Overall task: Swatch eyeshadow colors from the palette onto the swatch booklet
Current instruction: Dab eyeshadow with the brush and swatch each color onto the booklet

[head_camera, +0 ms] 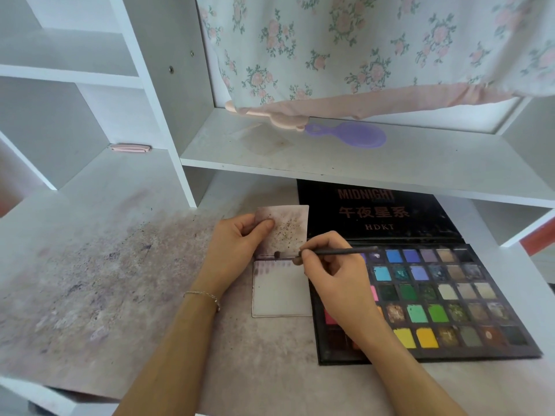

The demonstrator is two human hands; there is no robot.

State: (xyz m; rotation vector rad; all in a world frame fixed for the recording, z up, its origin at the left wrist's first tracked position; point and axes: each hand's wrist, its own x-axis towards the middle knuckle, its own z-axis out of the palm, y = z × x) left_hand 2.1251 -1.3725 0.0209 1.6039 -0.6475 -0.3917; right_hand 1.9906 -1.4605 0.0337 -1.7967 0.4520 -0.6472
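My left hand (237, 238) pinches the booklet (282, 283) cover up, baring the page. My right hand (333, 265) grips the brush (336, 251), tip at the top row, palette (450, 298) just beside for reloading.

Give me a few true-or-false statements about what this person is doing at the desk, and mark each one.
1. The right hand holds a thin dark brush. True.
2. The eyeshadow palette lies closed. False: it is open, lid up, colour pans showing.
3. The left hand holds back the upper page of the swatch booklet. True.
4. The purple hairbrush lies on the desk beside the palette. False: it lies on the shelf above.
5. The left wrist bears a thin bracelet. True.
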